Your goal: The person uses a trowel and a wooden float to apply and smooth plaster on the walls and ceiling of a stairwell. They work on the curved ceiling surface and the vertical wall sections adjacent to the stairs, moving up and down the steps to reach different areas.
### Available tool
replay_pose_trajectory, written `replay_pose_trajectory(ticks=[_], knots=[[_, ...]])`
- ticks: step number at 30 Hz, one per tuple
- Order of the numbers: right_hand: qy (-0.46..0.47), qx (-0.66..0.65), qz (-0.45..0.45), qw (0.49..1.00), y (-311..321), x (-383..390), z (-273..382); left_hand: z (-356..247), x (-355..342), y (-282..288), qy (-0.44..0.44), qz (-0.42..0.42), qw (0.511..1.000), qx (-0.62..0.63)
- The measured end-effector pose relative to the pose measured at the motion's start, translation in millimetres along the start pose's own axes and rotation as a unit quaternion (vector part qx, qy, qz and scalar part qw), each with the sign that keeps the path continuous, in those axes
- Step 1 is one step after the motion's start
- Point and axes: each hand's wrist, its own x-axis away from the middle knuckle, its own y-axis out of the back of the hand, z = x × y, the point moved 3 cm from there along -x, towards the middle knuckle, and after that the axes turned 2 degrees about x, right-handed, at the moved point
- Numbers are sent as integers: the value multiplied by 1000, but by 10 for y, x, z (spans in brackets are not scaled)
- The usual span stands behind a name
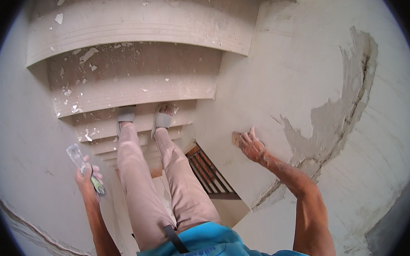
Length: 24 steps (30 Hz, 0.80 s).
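My left hand (pixel 89 175) is closed around the green and dark handle of a putty knife (pixel 76 156), its pale, smeared blade pointing up and away from me. It is held near the left wall. My right arm reaches out to the right wall (pixel 283 53), where my right hand (pixel 252 145) grips a small brown flat pad (pixel 235 139) against the surface. Fingers cover most of the pad, so its exact kind does not show. Right of that hand, a long crack (pixel 352 112) runs down the wall, with a bare grey patch (pixel 326 118) where paint has come off.
Curved stairs (pixel 138 69) rise ahead, strewn with white paint flakes (pixel 89 54). My feet, in grey slippers (pixel 162 120), stand on one narrow step. Below, a dark barred railing (pixel 209 172) shows beside my legs. Another crack (pixel 37 233) crosses the lower left wall.
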Motion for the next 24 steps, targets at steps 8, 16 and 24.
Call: replay_pose_trajectory(ticks=[8,16,24], knots=[[36,38,78,996,124,-61,-21,27,-21,-30,10,6,1000,10],[-170,119,23,978,237,-305,-1432,-171,25,-87,-16,16,1000,-16],[-331,131,14,935,578,-103,-2271,-72,-54,164,0,7,999,-33]])
